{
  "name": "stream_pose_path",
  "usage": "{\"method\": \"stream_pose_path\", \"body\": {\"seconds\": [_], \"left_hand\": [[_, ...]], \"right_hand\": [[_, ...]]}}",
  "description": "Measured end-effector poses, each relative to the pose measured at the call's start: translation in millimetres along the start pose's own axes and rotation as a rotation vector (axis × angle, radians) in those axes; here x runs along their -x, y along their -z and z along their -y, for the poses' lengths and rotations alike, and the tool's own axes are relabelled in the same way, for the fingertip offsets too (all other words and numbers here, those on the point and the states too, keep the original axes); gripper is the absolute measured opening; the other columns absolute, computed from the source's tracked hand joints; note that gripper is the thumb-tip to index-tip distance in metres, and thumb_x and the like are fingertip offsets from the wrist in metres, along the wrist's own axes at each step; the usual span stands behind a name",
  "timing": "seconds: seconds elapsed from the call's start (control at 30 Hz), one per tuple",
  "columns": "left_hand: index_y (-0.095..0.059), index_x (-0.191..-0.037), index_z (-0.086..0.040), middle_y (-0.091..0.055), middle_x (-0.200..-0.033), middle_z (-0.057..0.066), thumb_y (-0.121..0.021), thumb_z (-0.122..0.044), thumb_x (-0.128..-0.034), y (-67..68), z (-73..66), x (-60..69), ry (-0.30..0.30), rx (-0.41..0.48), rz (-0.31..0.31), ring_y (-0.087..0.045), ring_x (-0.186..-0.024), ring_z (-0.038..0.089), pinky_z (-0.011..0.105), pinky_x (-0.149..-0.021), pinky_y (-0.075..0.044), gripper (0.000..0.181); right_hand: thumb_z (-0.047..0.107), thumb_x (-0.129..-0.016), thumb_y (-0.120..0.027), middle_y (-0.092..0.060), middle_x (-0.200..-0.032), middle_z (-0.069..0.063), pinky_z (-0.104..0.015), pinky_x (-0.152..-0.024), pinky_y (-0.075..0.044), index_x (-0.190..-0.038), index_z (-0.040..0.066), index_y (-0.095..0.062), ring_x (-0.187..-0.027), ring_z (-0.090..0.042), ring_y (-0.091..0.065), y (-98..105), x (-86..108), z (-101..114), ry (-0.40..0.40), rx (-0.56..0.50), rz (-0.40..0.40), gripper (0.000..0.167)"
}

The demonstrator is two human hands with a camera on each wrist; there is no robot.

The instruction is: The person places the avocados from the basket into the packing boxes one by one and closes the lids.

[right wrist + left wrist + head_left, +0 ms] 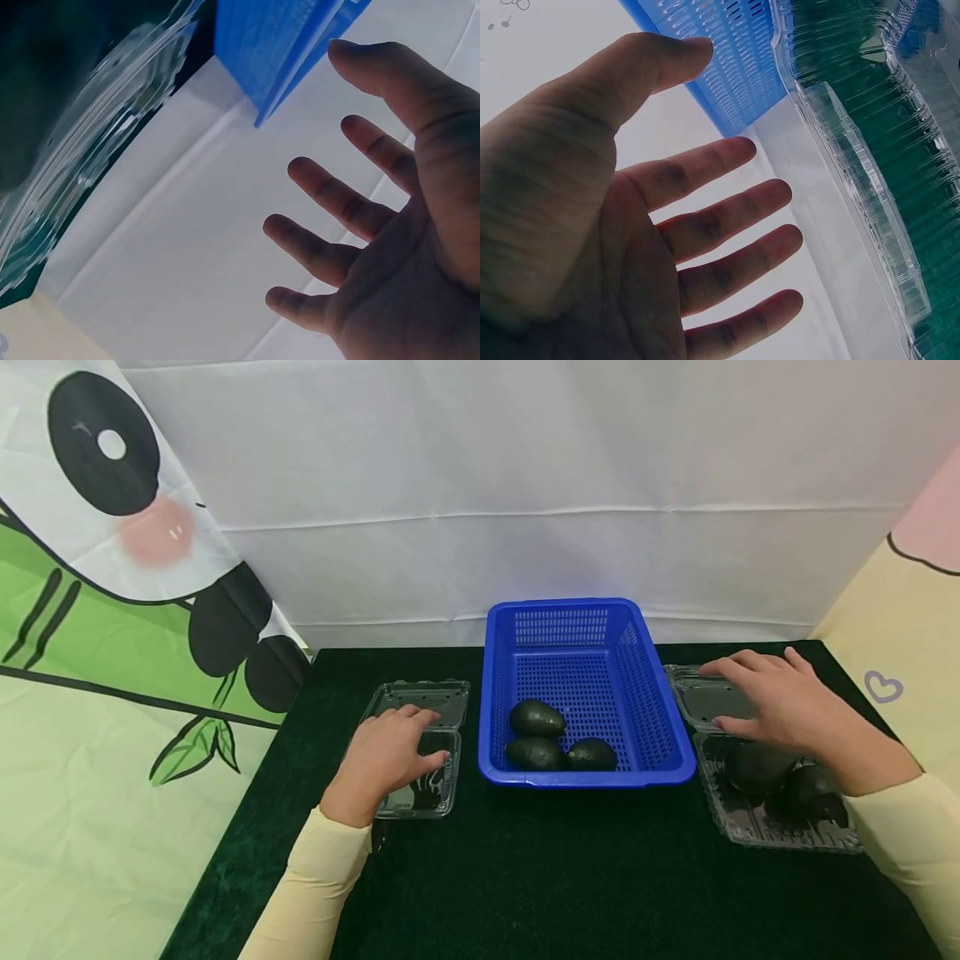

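Note:
The left hand (384, 758), fingers spread and holding nothing, hovers over a clear plastic clamshell box (447, 777) with its lid lying back. Over the right clamshell box (723, 810) is the right hand (787, 703), its fingers apart with nothing between them. Dark green avocados (759, 767) lie in that right box, partly hidden by the hand and wrist. Between the boxes a blue basket (585, 779) holds three avocados (537, 718) at its near left. Both wrist views show the left palm (577, 225) and right palm (420, 262) with fingers extended.
Dark green cloth (570, 877) covers the table, whose far edge meets a white fabric backdrop (450, 460). A printed cartoon sheet (112, 610) hangs at the left, and a yellow and pink one (907, 627) at the right.

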State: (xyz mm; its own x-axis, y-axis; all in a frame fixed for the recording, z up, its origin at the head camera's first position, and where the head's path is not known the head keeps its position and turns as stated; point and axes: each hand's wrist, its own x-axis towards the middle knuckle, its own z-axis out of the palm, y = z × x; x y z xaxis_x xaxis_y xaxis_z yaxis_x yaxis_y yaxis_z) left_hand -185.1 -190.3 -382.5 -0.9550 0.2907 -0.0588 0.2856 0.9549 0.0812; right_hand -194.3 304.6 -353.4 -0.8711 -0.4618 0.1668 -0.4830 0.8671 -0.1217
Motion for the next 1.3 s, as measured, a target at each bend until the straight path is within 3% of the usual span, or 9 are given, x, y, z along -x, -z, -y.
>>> {"method": "stream_pose_path", "body": {"seconds": [0.33,0.73,1.3], "left_hand": [[-0.062,-0.142,-0.014,-0.059,-0.144,0.017,-0.074,-0.050,-0.0919,2.2,-2.0,1.7,0.007,0.012,0.004,-0.059,-0.125,0.038,0.062,-0.104,-0.046,0.063],[-0.061,-0.142,-0.014,-0.058,-0.144,0.017,-0.074,-0.050,-0.0918,0.8,-1.8,-0.1,0.006,0.016,0.009,-0.058,-0.125,0.039,0.063,-0.104,-0.045,0.063],[-0.062,-0.142,-0.014,-0.058,-0.144,0.017,-0.075,-0.049,-0.0914,1.4,-1.4,0.9,0.020,0.021,0.022,-0.058,-0.127,0.039,0.063,-0.105,-0.044,0.063]], "right_hand": [[0.024,-0.086,-0.086,-0.058,-0.139,-0.021,-0.079,-0.111,-0.013,-0.141,0.010,-0.058,-0.135,-0.047,-0.046,-9,-20.7,26,0.022,-0.062,0.077,0.064],[0.030,-0.087,-0.085,-0.061,-0.140,-0.015,-0.077,-0.114,-0.012,-0.134,0.015,-0.064,-0.139,-0.047,-0.043,-18,-41.7,63,0.077,-0.117,0.162,0.053],[0.030,-0.082,-0.089,-0.062,-0.140,-0.010,-0.076,-0.114,-0.013,-0.138,0.018,-0.064,-0.140,-0.045,-0.044,-44,-57.3,91,0.193,-0.150,0.245,0.062]]}}
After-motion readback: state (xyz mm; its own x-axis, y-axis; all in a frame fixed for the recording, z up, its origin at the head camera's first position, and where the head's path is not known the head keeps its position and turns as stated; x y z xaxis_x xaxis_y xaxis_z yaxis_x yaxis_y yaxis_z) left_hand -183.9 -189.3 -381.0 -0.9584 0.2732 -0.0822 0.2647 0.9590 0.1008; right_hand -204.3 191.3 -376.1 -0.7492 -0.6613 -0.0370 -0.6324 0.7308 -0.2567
